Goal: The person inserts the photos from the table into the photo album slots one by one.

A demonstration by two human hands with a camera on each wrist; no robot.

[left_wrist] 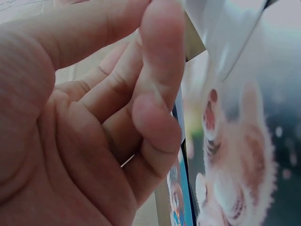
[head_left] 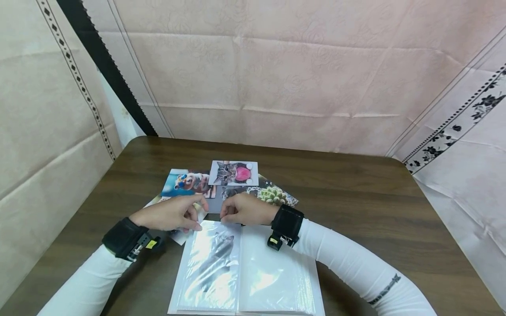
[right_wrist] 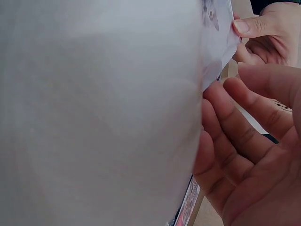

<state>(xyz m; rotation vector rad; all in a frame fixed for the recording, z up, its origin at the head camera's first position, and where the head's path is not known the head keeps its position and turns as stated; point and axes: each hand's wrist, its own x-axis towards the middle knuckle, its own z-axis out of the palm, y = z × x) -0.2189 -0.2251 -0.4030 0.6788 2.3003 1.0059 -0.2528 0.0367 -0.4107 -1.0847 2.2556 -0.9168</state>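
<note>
A photo album point(head_left: 278, 267) lies open with clear plastic sleeves. Its left sleeve point(head_left: 199, 272) holds a photo point(head_left: 225, 250), partly hidden by glare. My left hand point(head_left: 175, 213) pinches that sleeve's top left corner between thumb point(right_wrist: 249, 27) and fingers. At the middle of the album's top edge, my right hand point(head_left: 247, 210) has loosely bent fingers point(right_wrist: 225, 150) touching the sleeve's edge. No object shows between its thumb and index finger. A photo of an animal with raised paws point(left_wrist: 235, 174) fills much of the left wrist view.
Beyond the album, several loose photos overlap: a cat with a pink tongue point(head_left: 233, 173), an animal in blue glasses point(head_left: 186, 182) and a green succulent point(head_left: 272, 195). They lie on a brown wooden table point(head_left: 356, 193). Pale patterned cloth point(head_left: 296, 79) hangs behind it.
</note>
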